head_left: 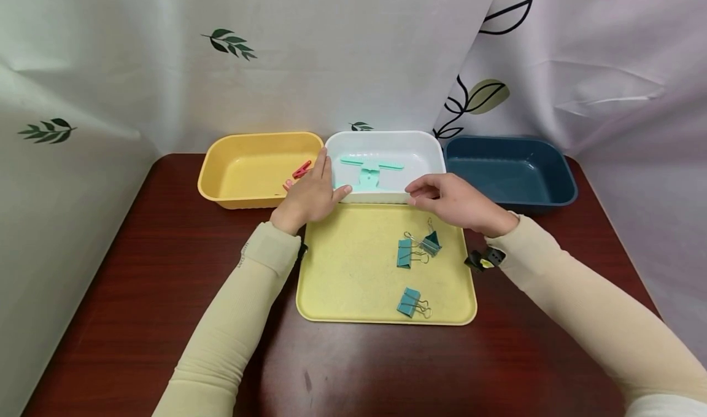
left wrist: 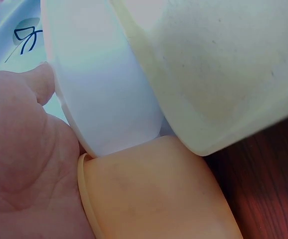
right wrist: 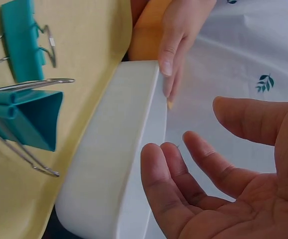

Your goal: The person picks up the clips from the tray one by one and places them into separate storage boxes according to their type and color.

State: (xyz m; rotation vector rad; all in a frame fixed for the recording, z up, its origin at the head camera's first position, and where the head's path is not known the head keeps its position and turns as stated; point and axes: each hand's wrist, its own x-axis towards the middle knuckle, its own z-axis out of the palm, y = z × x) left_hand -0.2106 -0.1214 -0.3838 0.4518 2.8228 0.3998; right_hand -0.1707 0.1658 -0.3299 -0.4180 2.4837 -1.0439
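My left hand lies over the meeting rims of a white plastic bin and a yellow bin, its fingers straight and thumb by the white rim. Above the white bin's front right edge, my right hand hovers with loosely bent fingers and nothing between them. Mint-green plastic clips with long bars lie inside the white bin. Red clothespins sit in the yellow bin, partly hidden by the left hand. On the yellow tray are three teal binder clips, two of them close together.
A dark blue bin stands to the right of the white one. All three bins line the back of a dark red wooden table, against a patterned curtain. The tray lies right in front of the white bin.
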